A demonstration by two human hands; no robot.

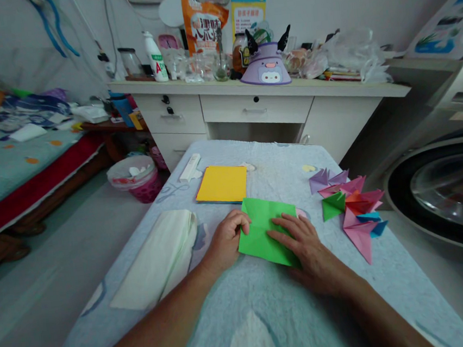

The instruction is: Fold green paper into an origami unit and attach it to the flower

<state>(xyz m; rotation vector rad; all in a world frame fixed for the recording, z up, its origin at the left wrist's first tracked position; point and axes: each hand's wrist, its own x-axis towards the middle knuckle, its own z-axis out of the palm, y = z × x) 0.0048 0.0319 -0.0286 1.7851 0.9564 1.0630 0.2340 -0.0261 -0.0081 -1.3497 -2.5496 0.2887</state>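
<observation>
A green square of paper with faint creases lies on the cloth-covered table in front of me. My left hand pinches its left edge, fingers curled together. Over the right part of the sheet, my right hand rests with its fingers spread apart. Just behind the green sheet is a stack of square paper with yellow on top. To the right sit folded paper pieces: purple, green, red, blue and pink.
A folded white cloth lies left of my hands, and a white narrow object is near the far left edge. Behind the table stands a cluttered counter. A washing machine is at right, a waste bin at left.
</observation>
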